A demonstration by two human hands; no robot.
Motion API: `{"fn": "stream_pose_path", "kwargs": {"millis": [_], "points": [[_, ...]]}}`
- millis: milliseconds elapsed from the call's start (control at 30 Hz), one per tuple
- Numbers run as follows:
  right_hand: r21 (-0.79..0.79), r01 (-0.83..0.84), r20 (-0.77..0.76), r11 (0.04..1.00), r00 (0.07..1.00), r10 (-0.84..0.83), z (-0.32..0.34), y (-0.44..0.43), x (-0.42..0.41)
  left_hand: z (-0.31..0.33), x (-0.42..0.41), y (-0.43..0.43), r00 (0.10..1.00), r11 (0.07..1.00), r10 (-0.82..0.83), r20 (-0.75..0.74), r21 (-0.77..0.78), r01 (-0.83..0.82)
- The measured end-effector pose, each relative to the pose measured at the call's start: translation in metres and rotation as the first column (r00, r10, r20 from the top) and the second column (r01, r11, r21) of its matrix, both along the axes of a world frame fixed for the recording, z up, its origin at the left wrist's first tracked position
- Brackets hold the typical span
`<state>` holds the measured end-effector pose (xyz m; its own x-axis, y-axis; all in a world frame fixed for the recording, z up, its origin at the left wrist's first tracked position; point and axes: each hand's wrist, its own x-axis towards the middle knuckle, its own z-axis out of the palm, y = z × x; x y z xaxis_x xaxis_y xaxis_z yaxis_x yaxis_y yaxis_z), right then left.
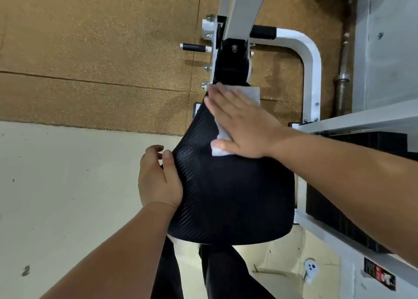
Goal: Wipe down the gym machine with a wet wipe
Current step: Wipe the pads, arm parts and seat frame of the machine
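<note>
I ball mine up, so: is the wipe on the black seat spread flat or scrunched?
Spread flat: the wipe lies open on the black seat under the flat right hand, its corners showing past the fingers.

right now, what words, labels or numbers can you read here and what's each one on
Sticker on the white frame, lower right: black and red, with print too blurred to read.
Pad and wipe: no text on either.
Nothing else in view carries readable text.
</note>
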<state>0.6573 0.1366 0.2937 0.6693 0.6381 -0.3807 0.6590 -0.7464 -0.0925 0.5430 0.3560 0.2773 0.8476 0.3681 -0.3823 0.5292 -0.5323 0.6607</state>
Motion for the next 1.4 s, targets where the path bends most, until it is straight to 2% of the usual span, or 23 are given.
{"fn": "stream_pose_path", "kwargs": {"millis": [100,200,300,367,433,533,600,633,667,733,800,867,933,1000,1100,1167,1233,1300,1400], "points": [[-0.023,0.273,0.047,0.962,0.961,-0.272,-0.008,0.018,0.031,0.0,-0.002,0.002,1.0,1.0,0.002,0.009,-0.014,-0.002],[0.021,0.532,0.096,0.847,0.842,-0.531,-0.013,0.047,0.02,-0.003,-0.002,0.003,1.0,0.998,0.01,0.026,-0.056,-0.008],[-0.015,0.641,0.075,0.767,0.766,-0.638,-0.012,0.08,-0.023,-0.003,-0.004,0.004,0.996,0.993,0.033,0.084,-0.112,-0.024],[0.03,0.581,0.065,0.813,0.811,-0.582,-0.008,0.101,-0.066,0.0,-0.004,0.006,0.985,0.987,0.057,0.164,-0.159,-0.03],[0.079,0.425,0.061,0.902,0.901,-0.43,0.0,0.11,-0.11,0.001,-0.002,0.012,0.968,0.967,0.164,0.191,-0.224,-0.12],[0.037,0.094,0.021,0.995,0.995,-0.095,0.011,0.094,-0.149,0.002,-0.007,0.027,0.902,0.795,0.432,-0.013,-0.466,-0.388],[0.027,-0.101,0.029,0.995,0.995,0.1,0.011,0.068,-0.135,0.001,-0.026,0.036,0.916,0.826,0.401,-0.003,-0.432,-0.363],[0.01,-0.124,0.019,0.992,0.992,0.124,0.01,0.055,-0.116,0.002,-0.039,0.039,0.931,0.852,0.364,0.01,-0.408,-0.329],[-0.02,-0.073,0.001,0.997,0.997,0.073,0.009,0.044,-0.093,0.003,-0.052,0.041,0.944,0.859,0.331,0.003,-0.415,-0.3],[-0.081,0.17,-0.012,0.982,0.985,-0.172,0.011,0.036,-0.049,0.006,-0.073,0.043,0.962,0.832,0.27,-0.039,-0.493,-0.253],[-0.084,0.416,0.012,0.905,0.909,-0.417,0.008,0.048,-0.028,0.011,-0.087,0.046,0.966,0.775,0.251,-0.062,-0.584,-0.239],[-0.075,0.614,0.051,0.786,0.789,-0.612,0.004,0.081,-0.033,0.014,-0.094,0.053,0.965,0.742,0.259,-0.052,-0.628,-0.233],[-0.057,0.691,0.085,0.721,0.723,-0.686,0.001,0.122,-0.06,0.011,-0.1,0.063,0.972,0.748,0.233,-0.038,-0.631,-0.204],[-0.006,0.589,0.122,0.808,0.802,-0.584,0.003,0.154,-0.109,0.006,-0.105,0.071,0.984,0.75,0.175,-0.029,-0.644,-0.153],[0.046,0.275,0.128,0.96,0.952,-0.279,0.008,0.162,-0.177,0.004,-0.116,0.077,0.981,0.658,0.181,-0.07,-0.733,-0.173],[0.054,0.056,0.066,0.997,0.996,-0.06,0.011,0.141,-0.177,0.001,-0.125,0.079,0.978,0.588,0.182,-0.101,-0.786,-0.191],[0.019,-0.121,-0.024,0.993,0.992,0.121,0.013,0.122,-0.145,-0.002,-0.133,0.08,0.977,0.529,0.171,-0.127,-0.825,-0.2],[-0.01,-0.154,-0.046,0.988,0.987,0.153,0.018,0.112,-0.096,-0.007,-0.138,0.081,0.974,0.478,0.163,-0.156,-0.852,-0.216],[-0.166,0.011,-0.012,0.986,1.0,-0.014,0.019,0.114,-0.033,-0.011,-0.137,0.084,0.971,0.434,0.177,-0.163,-0.872,-0.225]]}}
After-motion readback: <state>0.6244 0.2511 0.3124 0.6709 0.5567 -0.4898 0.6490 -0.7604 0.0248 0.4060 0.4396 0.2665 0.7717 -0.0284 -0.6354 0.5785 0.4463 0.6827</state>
